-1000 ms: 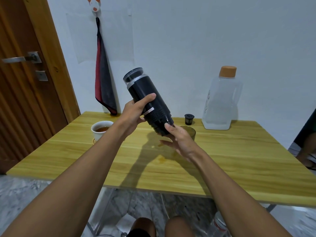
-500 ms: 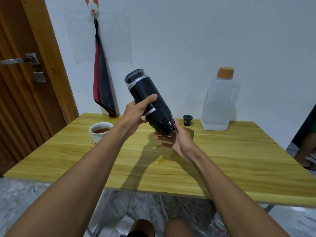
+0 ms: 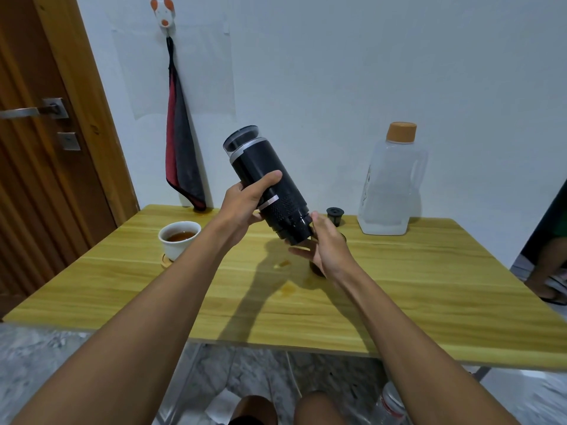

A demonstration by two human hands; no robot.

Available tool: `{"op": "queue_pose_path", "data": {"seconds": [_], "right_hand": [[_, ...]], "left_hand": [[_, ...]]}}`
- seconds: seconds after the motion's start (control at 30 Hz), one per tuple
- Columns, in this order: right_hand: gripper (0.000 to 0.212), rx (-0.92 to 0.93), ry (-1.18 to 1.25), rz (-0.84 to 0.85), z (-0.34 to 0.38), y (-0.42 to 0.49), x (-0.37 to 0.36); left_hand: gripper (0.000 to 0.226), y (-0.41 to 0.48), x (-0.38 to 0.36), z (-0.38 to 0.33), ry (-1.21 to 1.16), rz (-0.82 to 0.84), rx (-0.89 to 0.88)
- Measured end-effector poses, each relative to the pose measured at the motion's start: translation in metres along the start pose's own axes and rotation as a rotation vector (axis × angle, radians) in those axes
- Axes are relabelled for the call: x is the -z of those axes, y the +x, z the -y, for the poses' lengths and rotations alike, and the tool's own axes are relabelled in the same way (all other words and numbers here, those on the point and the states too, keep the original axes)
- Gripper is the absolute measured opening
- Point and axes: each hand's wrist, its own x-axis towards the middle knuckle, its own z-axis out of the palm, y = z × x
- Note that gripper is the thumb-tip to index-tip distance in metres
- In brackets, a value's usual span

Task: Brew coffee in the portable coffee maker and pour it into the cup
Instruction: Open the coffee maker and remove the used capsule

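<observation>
The black cylindrical portable coffee maker (image 3: 260, 167), with silver rings and a clear top cap, is held tilted in the air above the middle of the yellow wooden tabletop (image 3: 429, 286), top leaning toward the far left corner. The left hand (image 3: 242, 207) wraps its smooth middle, thumb across the front. The right hand (image 3: 328, 250) meets the ribbed lower end, thumb against the rim and fingers nearly straight beneath, cradling rather than clasping. It looks rigid and fairly heavy for its size, with a slick barrel; the ribbed band is likely the surest place to hold or twist, and it may drip. Just under the right hand stands a small glass (image 3: 316, 269), mostly hidden. The white ceramic cup (image 3: 179, 240), holding brown liquid, sits on a round wooden coaster (image 3: 165, 260) near the left edge. Brown spill spots (image 3: 288, 289) mark the middle. By the far edge stand a small black pod (image 3: 335, 215) and a clear plastic jug with an orange cap (image 3: 389, 191).
</observation>
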Motion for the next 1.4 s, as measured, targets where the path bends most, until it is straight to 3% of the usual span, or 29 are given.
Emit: {"op": "queue_pose_path", "data": {"seconds": [0.17,0.3,0.47,0.67,0.83,0.93,1.03,1.2,1.4], "right_hand": [[0.056,0.023,0.027,0.149,0.004,-0.009,0.008],[0.050,-0.067,0.066,0.074,0.007,-0.004,-0.002],[0.070,-0.017,0.010,0.152,0.007,-0.007,0.003],[0.055,-0.059,0.026,0.078,0.009,-0.003,-0.006],[0.056,0.053,-0.063,0.090,0.008,-0.006,0.002],[0.044,0.002,-0.015,0.049,0.010,-0.004,-0.006],[0.047,-0.035,0.025,0.057,0.011,-0.007,-0.009],[0.055,0.061,-0.029,0.103,0.011,-0.010,0.000],[0.050,-0.008,0.073,0.111,0.011,-0.009,-0.007]], "left_hand": [[0.046,0.000,0.000,-0.002,-0.003,0.008,-0.010],[0.048,0.001,-0.001,-0.001,-0.024,0.006,0.010],[0.045,0.003,-0.001,-0.003,-0.017,-0.002,-0.005],[0.048,0.003,-0.002,-0.003,-0.045,0.002,0.003],[0.046,0.002,0.001,-0.003,-0.012,-0.012,-0.003],[0.051,0.001,0.000,-0.002,-0.039,0.001,0.014],[0.050,0.000,-0.003,-0.003,-0.042,-0.002,0.013],[0.048,0.001,-0.003,-0.005,-0.026,-0.009,0.010],[0.048,-0.001,-0.004,-0.005,-0.052,-0.004,0.022]]}}
